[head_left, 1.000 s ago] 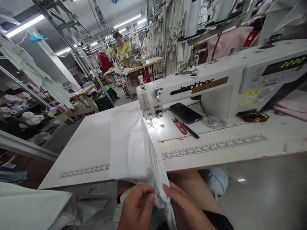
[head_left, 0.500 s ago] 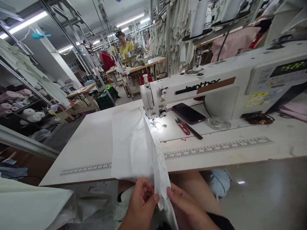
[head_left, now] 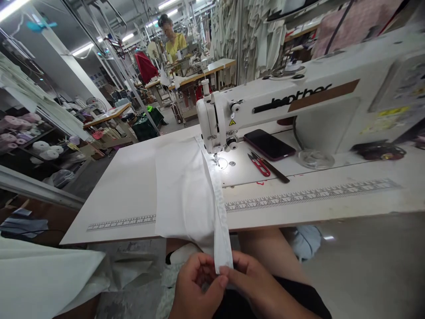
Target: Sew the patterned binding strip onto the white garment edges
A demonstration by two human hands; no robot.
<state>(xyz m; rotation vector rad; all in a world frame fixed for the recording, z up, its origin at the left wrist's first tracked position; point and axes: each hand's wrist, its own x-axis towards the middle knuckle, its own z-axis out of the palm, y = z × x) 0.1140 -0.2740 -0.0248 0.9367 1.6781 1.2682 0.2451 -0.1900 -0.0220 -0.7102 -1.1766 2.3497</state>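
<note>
White cloth runs lengthwise far to near, left hand and right hand pinching its end.

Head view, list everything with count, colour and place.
table: one, white, centre
cloth: one, white, across table, hanging over front edge
machine: one, white, on table
snips: one, red handles, on table
phone: one, black, behind snips
tool: one, dark, beside snips
scale: one, dark marks, table's front
disc: one, clear, at machine's base
person: one, yellow top, background
garments: many, pale, hanging behind
cones: many, white and pink, left shelves
fabric: one pile, pale, lower left
lights: several, white, ceiling
left hand: one, bare, at cloth's near end
right hand: one, bare, gripping that end
</note>
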